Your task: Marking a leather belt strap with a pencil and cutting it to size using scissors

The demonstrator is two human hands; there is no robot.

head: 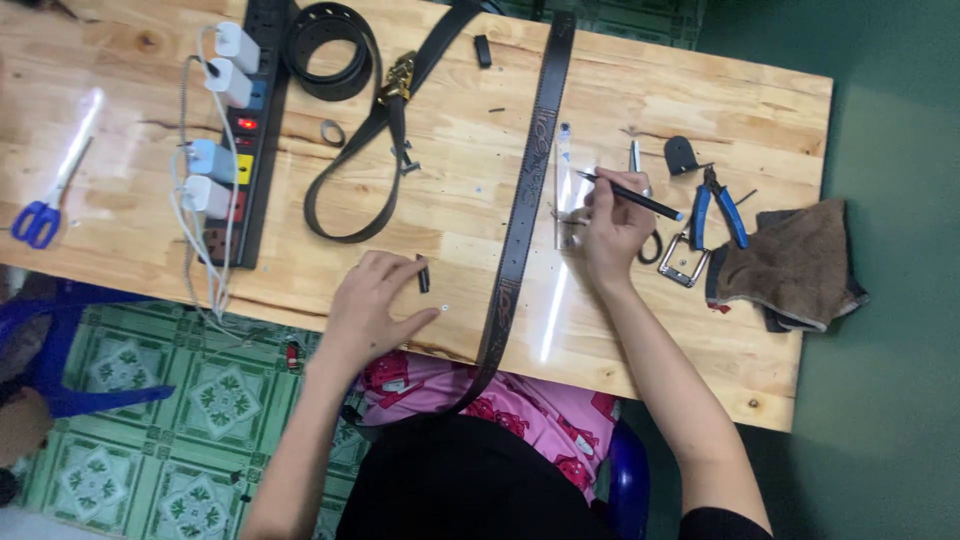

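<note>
The right hand (pixel 612 222) pinches a black pen (pixel 632 196) over a clear ruler (pixel 566 190). The left hand (pixel 372 298) lies half open, fingertips touching a small black loop (pixel 423 274). Between the hands runs a long dark belt (pixel 524 200).

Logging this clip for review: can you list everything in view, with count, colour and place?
Table: one, light wood, fills the view.
Long belt: one, dark patterned, laid across the table, one end hanging off the near edge.
Other belts: two, black, far centre, one coiled.
Power strip: one, black, left, white chargers plugged in.
Scissors: one, blue handles, far left.
Pliers: one, blue handles, right.
Buckle: one, silver, beside the pliers.
Cloth: one, brown, right edge.
Clear ruler: one, beside the long belt.
Small black piece: one, at the left fingertips.
Pen-like tool: one, black, in the right hand.
Left hand: resting on the table.
Right hand: gripping the tool.
</note>
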